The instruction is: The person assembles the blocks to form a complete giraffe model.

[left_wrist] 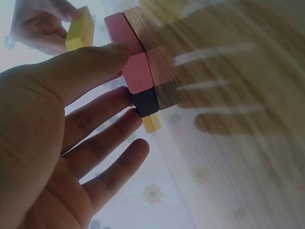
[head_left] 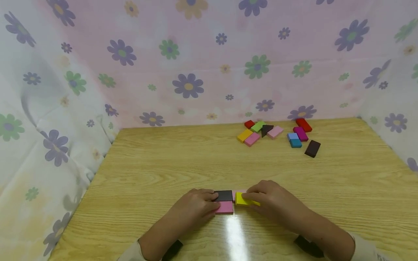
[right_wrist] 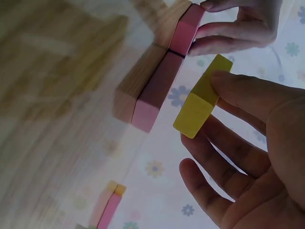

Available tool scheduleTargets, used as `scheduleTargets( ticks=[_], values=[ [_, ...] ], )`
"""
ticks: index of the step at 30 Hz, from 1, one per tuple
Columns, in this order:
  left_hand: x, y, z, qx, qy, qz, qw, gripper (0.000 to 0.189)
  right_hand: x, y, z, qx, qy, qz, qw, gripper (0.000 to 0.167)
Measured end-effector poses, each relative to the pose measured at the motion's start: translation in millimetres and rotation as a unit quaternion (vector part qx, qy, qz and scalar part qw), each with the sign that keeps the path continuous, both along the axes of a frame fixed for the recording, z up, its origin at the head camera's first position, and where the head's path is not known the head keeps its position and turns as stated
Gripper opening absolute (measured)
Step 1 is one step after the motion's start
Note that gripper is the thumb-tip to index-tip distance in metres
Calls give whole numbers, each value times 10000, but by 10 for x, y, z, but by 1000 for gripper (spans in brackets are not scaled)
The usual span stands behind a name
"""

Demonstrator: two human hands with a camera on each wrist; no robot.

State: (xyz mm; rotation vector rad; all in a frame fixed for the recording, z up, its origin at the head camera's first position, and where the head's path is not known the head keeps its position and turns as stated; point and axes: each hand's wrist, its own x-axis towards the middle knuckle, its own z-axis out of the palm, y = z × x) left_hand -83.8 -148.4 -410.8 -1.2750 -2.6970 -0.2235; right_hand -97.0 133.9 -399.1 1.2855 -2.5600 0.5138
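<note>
My left hand (head_left: 194, 208) rests at the left end of a small group of rectangular blocks, its fingers nearly straight. In the left wrist view its thumb touches a pink block (left_wrist: 138, 74), with fingertips against the black block (left_wrist: 145, 101). These two lie side by side on the table, and a light pink block (head_left: 234, 195) adjoins the black one on the right. My right hand (head_left: 277, 204) pinches a yellow block (head_left: 241, 199) between thumb and fingers. It is held above the table in the right wrist view, overlapping the light pink block in the head view.
On the wooden table (head_left: 156, 163), loose blocks lie toward the back right: a yellow-orange block (head_left: 245, 135), a dark triangular block (head_left: 266, 130), a teal block (head_left: 295, 143), a dark brown block (head_left: 312, 148) and several others. A flowered cloth (head_left: 209, 72) stands behind and at both sides.
</note>
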Motion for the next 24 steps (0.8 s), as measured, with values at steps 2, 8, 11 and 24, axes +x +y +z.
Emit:
scheduleTargets(
  ticks=[2, 8, 11, 24],
  values=[
    [-5, -3, -4, 16, 12, -9, 10000, 16, 30, -16, 6, 110, -4, 50, 9999, 38],
    [-5, -10, -9, 41, 63, 24, 10000, 16, 64, -43, -13, 261, 345, 253, 9987, 39],
    [-5, -10, -7, 9, 89, 30, 10000, 16, 67, -49, -31, 383, 430, 320, 9978, 38],
    [-6, -5, -7, 22, 109, 4, 9999, 15, 50, -55, -81, 478, 481, 380, 9970, 34]
  ],
)
